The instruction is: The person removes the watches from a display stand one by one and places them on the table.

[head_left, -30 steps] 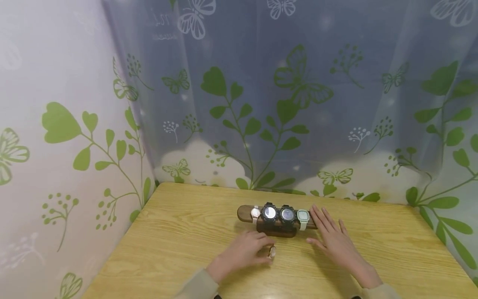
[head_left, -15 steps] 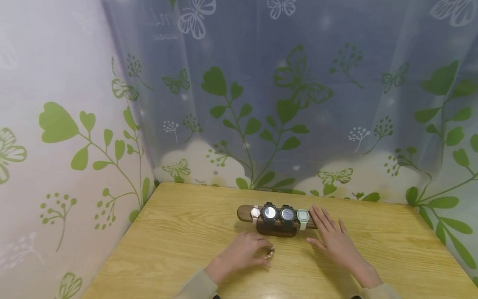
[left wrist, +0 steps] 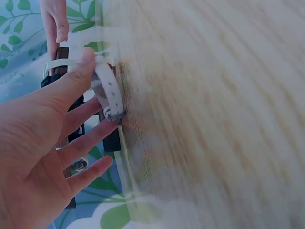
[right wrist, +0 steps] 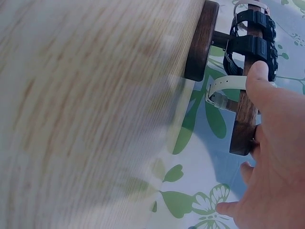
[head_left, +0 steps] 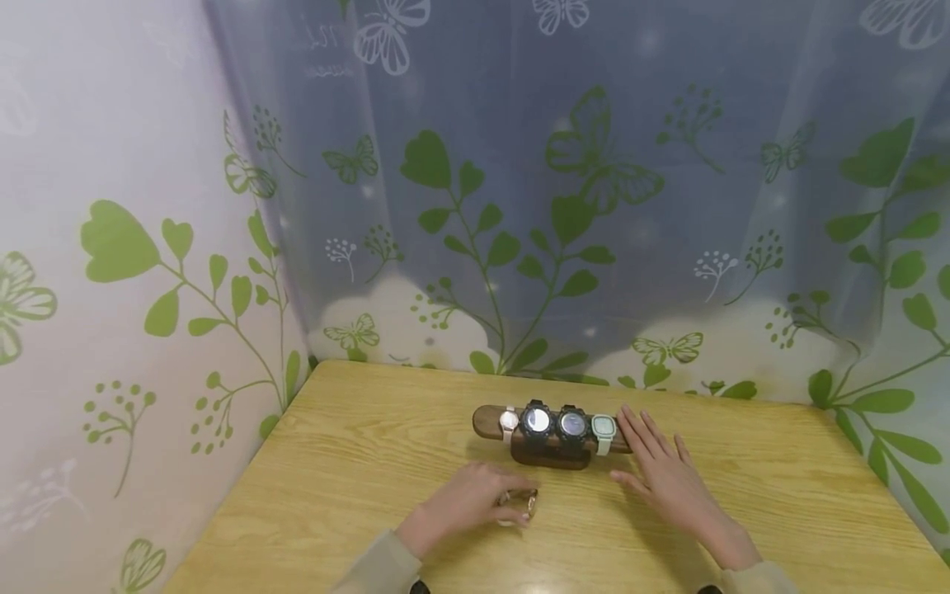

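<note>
My left hand is over the table in front of the watch stand and pinches a wristwatch between thumb and fingers. In the left wrist view its white strap with a row of holes is buckled into a loop, and the other fingers are spread. The wooden watch stand carries several watches: a small pale one, two black ones and a mint green one. My right hand touches the bar's right end with straight fingers, beside the mint green watch.
The wooden table spreads around the stand. A patterned curtain with leaves and butterflies hangs along the table's back edge, and a pale patterned sheet hangs at the left.
My left hand has drawn slightly to the left, and the wristwatch in it has turned so that its face is less visible. The right hand and the stand have stayed put.
</note>
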Motion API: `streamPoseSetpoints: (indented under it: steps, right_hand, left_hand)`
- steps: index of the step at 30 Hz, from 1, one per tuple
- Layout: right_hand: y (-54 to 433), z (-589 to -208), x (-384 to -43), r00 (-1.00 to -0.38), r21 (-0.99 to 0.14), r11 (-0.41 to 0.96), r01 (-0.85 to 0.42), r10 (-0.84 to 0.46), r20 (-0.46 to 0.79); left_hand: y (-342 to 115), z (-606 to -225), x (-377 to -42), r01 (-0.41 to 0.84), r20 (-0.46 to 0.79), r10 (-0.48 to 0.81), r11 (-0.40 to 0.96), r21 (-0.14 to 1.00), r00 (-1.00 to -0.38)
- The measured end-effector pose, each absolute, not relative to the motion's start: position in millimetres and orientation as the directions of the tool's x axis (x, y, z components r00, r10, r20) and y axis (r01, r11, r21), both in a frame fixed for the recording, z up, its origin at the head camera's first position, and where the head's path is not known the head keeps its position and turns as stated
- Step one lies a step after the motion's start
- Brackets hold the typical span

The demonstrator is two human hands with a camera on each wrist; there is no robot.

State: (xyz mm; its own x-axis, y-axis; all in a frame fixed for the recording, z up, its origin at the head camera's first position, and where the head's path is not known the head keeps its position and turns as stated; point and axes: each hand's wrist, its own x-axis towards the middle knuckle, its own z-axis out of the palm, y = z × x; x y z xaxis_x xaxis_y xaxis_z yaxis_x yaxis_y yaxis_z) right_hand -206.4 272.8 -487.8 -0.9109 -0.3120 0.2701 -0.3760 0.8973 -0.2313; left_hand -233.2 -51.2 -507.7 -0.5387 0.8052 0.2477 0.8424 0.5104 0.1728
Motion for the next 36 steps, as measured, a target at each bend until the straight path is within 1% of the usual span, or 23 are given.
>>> streamPoseSetpoints:
  steps: [6, 13, 18, 21, 25, 29, 33, 36]
  right_hand:
    - [273, -487, -207, -0.915, -0.225, 0.901, -0.371, -0.312, 0.257]
    - [273, -485, -207, -0.914, -0.218, 0.903, -0.371, -0.314, 0.256]
    - [273, -485, -207, -0.915, -0.220, 0.902, -0.371, -0.315, 0.251]
    - [273, -486, -207, -0.916, -0.220, 0.903, -0.369, -0.313, 0.251]
    - [273, -486, -208, -0.916, -0.221, 0.903, -0.369, -0.314, 0.249]
    - [273, -487, -208, -0.915, -0.214, 0.904, -0.370, -0.315, 0.252]
    - [273, -487, -208, -0.912, -0.211, 0.904, -0.373, -0.316, 0.260]
    - [274, -487, -208, -0.910, -0.215, 0.900, -0.378, -0.318, 0.267]
  left_hand:
    - [-55, -504, -233, 0.848, 0.228, 0.818, 0.492, 0.196, -0.528]
    - [-55, -502, -231, 0.861, 0.260, 0.821, 0.477, 0.174, -0.508]
    - [-55, -504, -230, 0.864, 0.272, 0.820, 0.479, 0.153, -0.503]
    - [-55, -504, -230, 0.866, 0.291, 0.815, 0.475, 0.158, -0.500]
    - [-56, -503, -231, 0.876, 0.376, 0.793, 0.459, 0.149, -0.479]
    - [-59, -500, -234, 0.892, 0.494, 0.750, 0.432, 0.136, -0.439]
    - [-63, -497, -239, 0.910, 0.601, 0.700, 0.396, 0.124, -0.386]
    - [-65, -494, -244, 0.919, 0.667, 0.666, 0.388, 0.074, -0.334]
